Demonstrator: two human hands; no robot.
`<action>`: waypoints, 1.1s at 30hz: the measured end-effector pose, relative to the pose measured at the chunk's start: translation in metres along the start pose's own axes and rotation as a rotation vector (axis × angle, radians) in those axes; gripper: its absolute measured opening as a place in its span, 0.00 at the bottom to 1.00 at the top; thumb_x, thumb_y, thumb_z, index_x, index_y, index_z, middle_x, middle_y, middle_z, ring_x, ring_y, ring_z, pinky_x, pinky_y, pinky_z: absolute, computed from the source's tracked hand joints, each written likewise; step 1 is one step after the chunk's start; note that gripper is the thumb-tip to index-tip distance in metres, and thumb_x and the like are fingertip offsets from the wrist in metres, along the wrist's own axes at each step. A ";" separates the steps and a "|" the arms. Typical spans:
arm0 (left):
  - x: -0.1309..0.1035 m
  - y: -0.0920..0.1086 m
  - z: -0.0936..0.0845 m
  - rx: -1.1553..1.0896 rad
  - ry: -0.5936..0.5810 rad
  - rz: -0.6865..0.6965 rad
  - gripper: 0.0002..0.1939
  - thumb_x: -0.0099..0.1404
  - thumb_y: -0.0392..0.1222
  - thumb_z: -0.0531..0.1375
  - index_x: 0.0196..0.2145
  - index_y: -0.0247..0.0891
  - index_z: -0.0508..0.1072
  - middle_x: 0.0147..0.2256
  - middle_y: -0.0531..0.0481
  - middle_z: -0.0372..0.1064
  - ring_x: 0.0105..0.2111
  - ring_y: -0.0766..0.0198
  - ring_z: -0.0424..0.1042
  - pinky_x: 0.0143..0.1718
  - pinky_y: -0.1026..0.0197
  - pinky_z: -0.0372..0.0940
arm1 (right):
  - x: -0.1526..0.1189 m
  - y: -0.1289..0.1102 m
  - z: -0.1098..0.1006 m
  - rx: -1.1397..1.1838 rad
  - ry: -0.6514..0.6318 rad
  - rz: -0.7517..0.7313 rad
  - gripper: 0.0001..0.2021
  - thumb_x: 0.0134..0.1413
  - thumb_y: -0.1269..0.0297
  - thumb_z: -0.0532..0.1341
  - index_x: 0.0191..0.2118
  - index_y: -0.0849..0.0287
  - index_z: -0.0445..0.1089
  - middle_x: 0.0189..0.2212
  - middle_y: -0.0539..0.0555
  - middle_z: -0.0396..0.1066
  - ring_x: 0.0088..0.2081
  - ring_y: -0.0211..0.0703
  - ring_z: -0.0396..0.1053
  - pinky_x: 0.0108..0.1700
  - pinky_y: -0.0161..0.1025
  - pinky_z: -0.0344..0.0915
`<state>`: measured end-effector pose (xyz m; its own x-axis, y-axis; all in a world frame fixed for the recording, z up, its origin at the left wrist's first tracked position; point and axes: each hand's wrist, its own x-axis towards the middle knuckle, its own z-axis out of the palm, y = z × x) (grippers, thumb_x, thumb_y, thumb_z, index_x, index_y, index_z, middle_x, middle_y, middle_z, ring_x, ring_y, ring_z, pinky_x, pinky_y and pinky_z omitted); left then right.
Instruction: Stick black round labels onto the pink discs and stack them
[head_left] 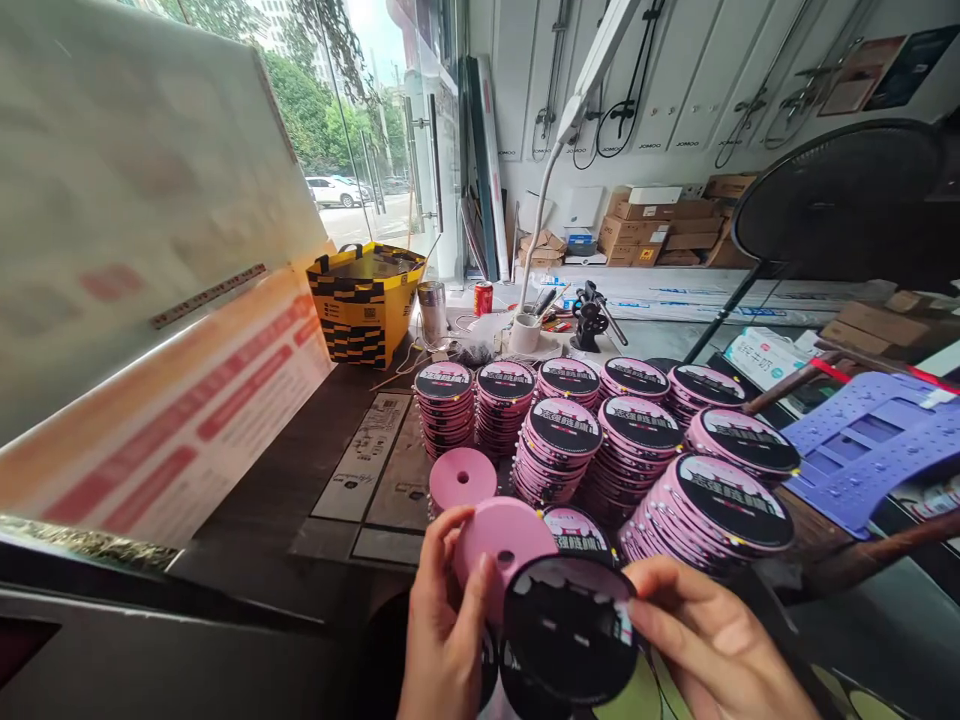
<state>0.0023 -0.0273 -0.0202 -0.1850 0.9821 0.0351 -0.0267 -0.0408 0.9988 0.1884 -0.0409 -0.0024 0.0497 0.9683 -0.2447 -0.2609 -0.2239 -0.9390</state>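
Note:
My left hand (454,610) is closed around the edge of a pink foam disc (517,530), which has a small dark hole in its middle. Between the thumb and fingers of my right hand (697,620) is a round black label (574,625) with a grey-white picture along its top. The label overlaps the lower right part of the disc; whether they touch I cannot tell. Another plain pink disc (465,480) lies just beyond my left hand. Several stacks of pink discs with black printed tops (562,425) stand behind, pins with pale heads around their sides. More round labels lie below my hands, partly hidden.
A yellow and black bag (367,310) stands at the table's back left, beside a metal can (433,312) and a red can (484,298). A lamp arm (546,190) rises behind the stacks. At the right are a purple plastic stool (885,440) and a black fan (832,200).

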 end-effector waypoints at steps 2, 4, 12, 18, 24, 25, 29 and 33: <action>-0.018 -0.003 0.005 -0.285 -0.050 -0.243 0.24 0.55 0.46 0.62 0.49 0.43 0.63 0.43 0.47 0.71 0.42 0.57 0.71 0.45 0.59 0.64 | 0.004 0.001 0.007 0.045 -0.017 0.042 0.14 0.29 0.56 0.72 0.23 0.57 0.73 0.21 0.51 0.70 0.25 0.39 0.65 0.28 0.33 0.64; -0.030 -0.008 0.007 -0.528 -0.115 -0.459 0.26 0.52 0.44 0.65 0.49 0.45 0.64 0.44 0.48 0.72 0.40 0.58 0.72 0.40 0.59 0.66 | 0.004 0.006 0.012 0.058 -0.008 0.083 0.14 0.29 0.57 0.73 0.24 0.57 0.73 0.22 0.50 0.70 0.26 0.37 0.65 0.29 0.32 0.63; -0.036 -0.014 -0.007 -0.772 -0.399 -0.716 0.34 0.49 0.32 0.63 0.52 0.55 0.62 0.48 0.51 0.69 0.34 0.58 0.76 0.37 0.51 0.69 | 0.005 0.020 -0.001 0.055 -0.007 0.181 0.13 0.31 0.59 0.72 0.26 0.58 0.72 0.23 0.48 0.69 0.27 0.37 0.63 0.32 0.33 0.62; -0.036 -0.012 -0.005 -0.791 -0.398 -0.712 0.38 0.45 0.27 0.59 0.54 0.53 0.62 0.47 0.51 0.71 0.34 0.60 0.75 0.38 0.52 0.69 | 0.006 0.021 -0.003 0.000 -0.020 0.144 0.12 0.33 0.59 0.71 0.25 0.59 0.72 0.23 0.48 0.68 0.27 0.36 0.62 0.31 0.33 0.61; -0.035 -0.010 -0.005 -0.807 -0.416 -0.723 0.39 0.43 0.24 0.57 0.52 0.54 0.64 0.47 0.52 0.71 0.34 0.60 0.75 0.39 0.51 0.69 | 0.005 0.022 -0.002 -0.009 -0.009 0.115 0.13 0.33 0.58 0.71 0.25 0.59 0.72 0.22 0.48 0.69 0.27 0.36 0.62 0.31 0.32 0.60; -0.036 -0.010 -0.005 -0.807 -0.406 -0.726 0.39 0.44 0.24 0.58 0.52 0.54 0.64 0.47 0.52 0.72 0.34 0.60 0.75 0.39 0.51 0.69 | 0.005 0.022 -0.002 -0.011 -0.003 0.112 0.13 0.32 0.58 0.71 0.25 0.59 0.72 0.22 0.48 0.69 0.27 0.36 0.63 0.31 0.32 0.61; -0.037 -0.009 -0.004 -0.789 -0.368 -0.721 0.35 0.48 0.28 0.64 0.52 0.53 0.64 0.46 0.49 0.72 0.35 0.58 0.75 0.38 0.51 0.70 | 0.005 0.023 -0.002 -0.023 -0.002 0.101 0.13 0.33 0.57 0.71 0.25 0.59 0.72 0.22 0.48 0.70 0.27 0.36 0.63 0.32 0.31 0.61; -0.037 -0.008 -0.003 -0.772 -0.373 -0.716 0.34 0.49 0.30 0.66 0.52 0.54 0.65 0.47 0.49 0.70 0.37 0.58 0.75 0.37 0.53 0.71 | 0.005 0.025 -0.002 -0.027 -0.013 0.100 0.12 0.35 0.57 0.71 0.25 0.58 0.72 0.23 0.47 0.70 0.27 0.35 0.63 0.32 0.31 0.61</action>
<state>0.0064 -0.0639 -0.0297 0.4206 0.8131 -0.4024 -0.6361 0.5805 0.5082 0.1845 -0.0422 -0.0272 0.0125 0.9421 -0.3351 -0.2378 -0.3227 -0.9162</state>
